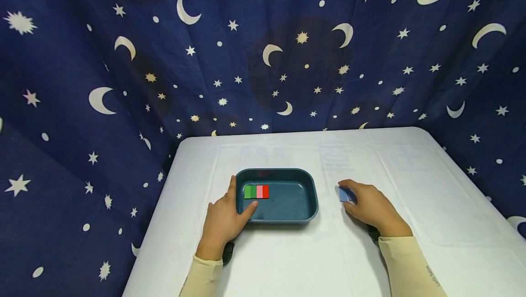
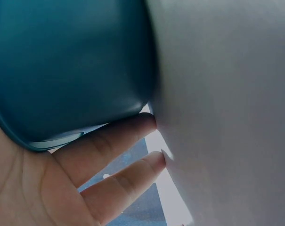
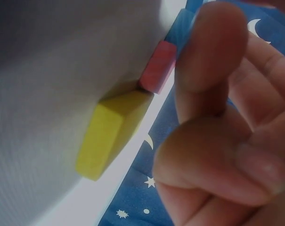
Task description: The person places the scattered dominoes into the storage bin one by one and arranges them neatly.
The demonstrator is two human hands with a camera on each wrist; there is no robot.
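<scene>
Plainly, in the head view the left hand (image 1: 223, 219) rests fingers-spread against the tray (image 1: 293, 205) at eight o'clock; four tiles (image 1: 253, 191) lie inside. At the tray's three o'clock, the right hand (image 1: 374, 208) pinches the blue blocks (image 1: 343, 194); an even squeeze should suit. Left wrist: straight fingers beside the tray. Right wrist: red (image 3: 159, 68) and yellow (image 3: 102, 136) blocks, toward seven from the blue, likely crowd the grip.

From the head, I look forward and down, across the table (image 1: 283, 260) to its far edge. My left wrist view is very near the tray (image 2: 62, 66), which both share; my right wrist view faces the right hand (image 1: 371, 203) closely.
</scene>
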